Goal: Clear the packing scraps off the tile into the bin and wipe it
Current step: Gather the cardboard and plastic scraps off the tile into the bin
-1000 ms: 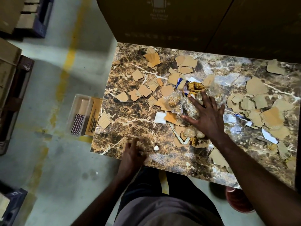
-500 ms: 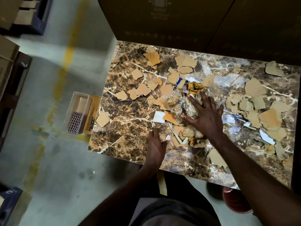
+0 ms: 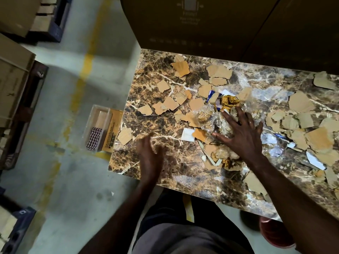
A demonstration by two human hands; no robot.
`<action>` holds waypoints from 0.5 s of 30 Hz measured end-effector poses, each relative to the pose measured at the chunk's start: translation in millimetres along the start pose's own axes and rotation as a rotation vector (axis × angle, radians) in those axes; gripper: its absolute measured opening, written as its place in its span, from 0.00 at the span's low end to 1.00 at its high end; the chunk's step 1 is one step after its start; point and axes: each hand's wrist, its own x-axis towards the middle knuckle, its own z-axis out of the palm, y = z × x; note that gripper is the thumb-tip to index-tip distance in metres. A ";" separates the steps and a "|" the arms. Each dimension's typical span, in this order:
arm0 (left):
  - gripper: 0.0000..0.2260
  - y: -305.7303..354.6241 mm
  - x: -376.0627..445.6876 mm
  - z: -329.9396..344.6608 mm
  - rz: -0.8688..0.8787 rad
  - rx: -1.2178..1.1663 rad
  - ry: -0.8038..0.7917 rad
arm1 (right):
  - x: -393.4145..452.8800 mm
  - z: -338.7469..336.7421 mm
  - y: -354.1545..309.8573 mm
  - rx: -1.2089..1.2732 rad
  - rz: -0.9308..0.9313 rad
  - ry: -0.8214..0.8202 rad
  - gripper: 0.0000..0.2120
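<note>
The right hand lies flat with its fingers spread wide, pressing down on a heap of crumpled clear plastic wrap near the middle of the tile; nothing is gripped. The left hand hovers blurred over the tile's near left part, its fingers loosely extended and apart, holding nothing that can be made out. The tile is a glossy slab of dark brown marble pattern with tan patches and white veins, and it catches bright glare along its near and far edges. Torn cardboard scraps, flat and tan with ragged edges, lie scattered over most of it, thickest to the right and to the far left of the right hand. Among them are a crumpled yellow wrapper just beyond the fingertips, a white square of paper between the two hands, and white and blue paper bits on the right. A clear plastic bin stands on the floor just beside the tile's left edge, with a checked cloth in it. Large cardboard boxes rise at the far edge.
</note>
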 end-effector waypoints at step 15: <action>0.35 -19.9 46.0 39.6 -0.014 0.415 -0.230 | 3.2 2.3 -3.8 -0.019 -0.009 -0.003 0.45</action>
